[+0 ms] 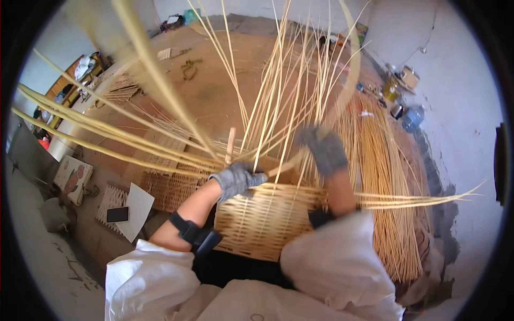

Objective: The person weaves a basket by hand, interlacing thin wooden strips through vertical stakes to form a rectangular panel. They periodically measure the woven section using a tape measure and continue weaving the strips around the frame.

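A half-woven wicker basket [265, 224] of pale rods rests against my lap, with long upright rods [267, 101] rising from its far edge. My left hand [237, 181], in a grey work glove, is closed at the basket's top edge on a pale wicker rod [285, 166]. That rod runs from the left hand to my right hand [324, 151], also gloved, which is raised over the weave and closed on it, smeared by motion. Thick rods [123, 144] stick out to the left beside the left hand. A short wooden stick [231, 144] stands just behind it.
A big bundle of rods [385, 214] lies along the right, near a water bottle [412, 117]. Flat woven panels [166, 187] lie on the left. A phone [118, 214] and a white sheet [138, 208] are near my left elbow. Thin rods [417, 200] project right.
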{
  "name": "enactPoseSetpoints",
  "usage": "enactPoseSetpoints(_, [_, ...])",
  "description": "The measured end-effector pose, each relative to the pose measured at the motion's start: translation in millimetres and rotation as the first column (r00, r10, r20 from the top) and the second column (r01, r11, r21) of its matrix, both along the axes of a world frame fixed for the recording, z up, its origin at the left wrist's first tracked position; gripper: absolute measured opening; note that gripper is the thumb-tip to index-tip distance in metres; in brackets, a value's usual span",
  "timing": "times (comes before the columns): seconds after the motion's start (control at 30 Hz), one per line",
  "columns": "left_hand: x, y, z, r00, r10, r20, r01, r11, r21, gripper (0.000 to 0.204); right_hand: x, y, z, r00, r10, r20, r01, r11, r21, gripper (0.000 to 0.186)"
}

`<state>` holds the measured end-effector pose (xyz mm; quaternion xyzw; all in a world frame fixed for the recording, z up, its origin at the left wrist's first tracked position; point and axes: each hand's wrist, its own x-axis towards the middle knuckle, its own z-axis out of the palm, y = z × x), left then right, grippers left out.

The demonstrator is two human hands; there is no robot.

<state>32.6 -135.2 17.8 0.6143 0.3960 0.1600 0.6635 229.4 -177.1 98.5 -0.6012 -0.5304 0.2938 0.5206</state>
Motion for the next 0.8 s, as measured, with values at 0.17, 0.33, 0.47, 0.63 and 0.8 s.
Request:
enactPoseSetpoints(0.17, [-5,-23,6,0.963,0.099,-0.252,-0.052,0.981,0.186,0.032,4,-34,-55,0.951,0.026,-0.309,0.018,0.99,0.138,0.013])
enactPoseSetpoints(0.33, [27,-21,-3,0.852,0.43,-0.298,-0.285,0.859,0.425,0.036,-8,58,-8,0.717,-0.284,0.636,0.183,0.958,0.222,0.041])
enactPoseSetpoints(0.47, [22,-3,-10,0.837,0.302,-0.456,0.046,0.792,0.609,0.04,32,53,-40,0.675,-0.445,0.588,0.167,0.869,0.466,0.039])
enactPoseSetpoints(0.63, [7,-10,22,0.972,0.143,-0.188,-0.113,0.98,0.161,0.055,-9,-58,-58,0.774,0.118,-0.623,0.26,0.837,0.482,0.021])
enactPoseSetpoints(0.8, [38,6,26,0.689,0.223,-0.69,0.185,0.866,0.465,0.06,1,-39,-98,0.965,-0.127,-0.228,0.236,0.799,0.553,0.014])
